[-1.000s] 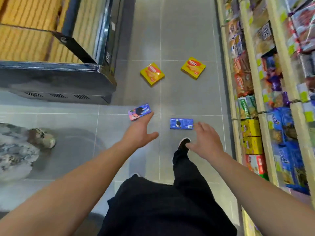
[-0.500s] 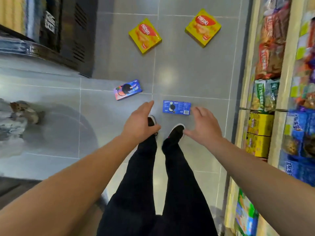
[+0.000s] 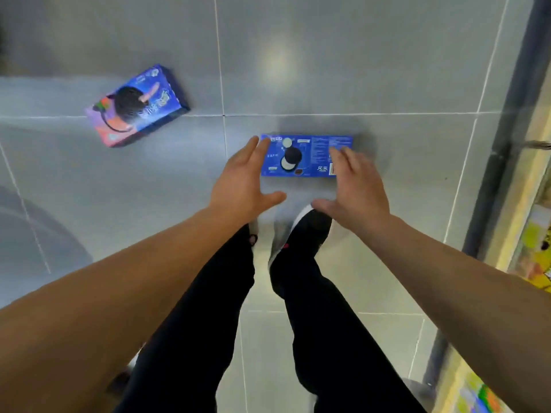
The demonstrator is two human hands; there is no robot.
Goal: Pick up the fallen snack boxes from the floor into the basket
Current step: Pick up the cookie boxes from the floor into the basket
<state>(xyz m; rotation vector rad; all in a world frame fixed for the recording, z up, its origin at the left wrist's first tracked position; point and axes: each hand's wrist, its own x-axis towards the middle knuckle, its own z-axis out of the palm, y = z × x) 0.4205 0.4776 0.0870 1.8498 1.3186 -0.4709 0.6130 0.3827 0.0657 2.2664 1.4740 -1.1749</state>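
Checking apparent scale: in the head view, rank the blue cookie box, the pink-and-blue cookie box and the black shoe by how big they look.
1. pink-and-blue cookie box
2. blue cookie box, close to the first; both hands cover its ends, so the order is unsure
3. black shoe, mostly hidden by the leg

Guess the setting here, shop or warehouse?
Likely a shop aisle: a product shelf runs along the right edge, and packaged cookie boxes, one blue and one blue-pink, lie on the grey tiled floor.
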